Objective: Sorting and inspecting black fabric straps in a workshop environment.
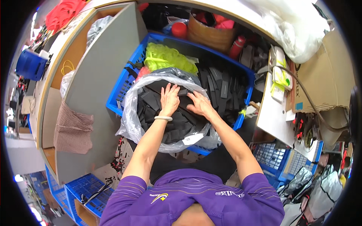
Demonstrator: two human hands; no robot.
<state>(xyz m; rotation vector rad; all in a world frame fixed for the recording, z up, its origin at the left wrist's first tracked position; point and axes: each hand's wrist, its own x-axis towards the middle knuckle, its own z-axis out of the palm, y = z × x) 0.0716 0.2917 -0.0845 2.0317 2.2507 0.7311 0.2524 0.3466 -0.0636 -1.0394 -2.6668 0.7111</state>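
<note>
A clear plastic bag point(130, 109) stands with its mouth wide apart, filled with flat black strips point(175, 126). Both my hands reach into it. My left hand point(169, 101) lies on the black pieces near the far side, fingers stretched and spread. Just right of it, my right hand point(201, 106) rests on dark pieces with its thumb and fingers apart; a short black strip point(183, 92) lies by its fingertips. The bag sits in a blue plastic crate point(117, 92), beside more loose black strips point(222, 84) and a bundle of yellow-green material point(166, 58).
A grey panel point(100, 83) with a brown ribbed cloth point(74, 130) flanks the left. Behind the crate are a cardboard box point(209, 34) and a red bottle point(236, 47). To the right are a white table point(273, 116) and a large carton point(324, 71). Another blue crate point(90, 192) stands lower left.
</note>
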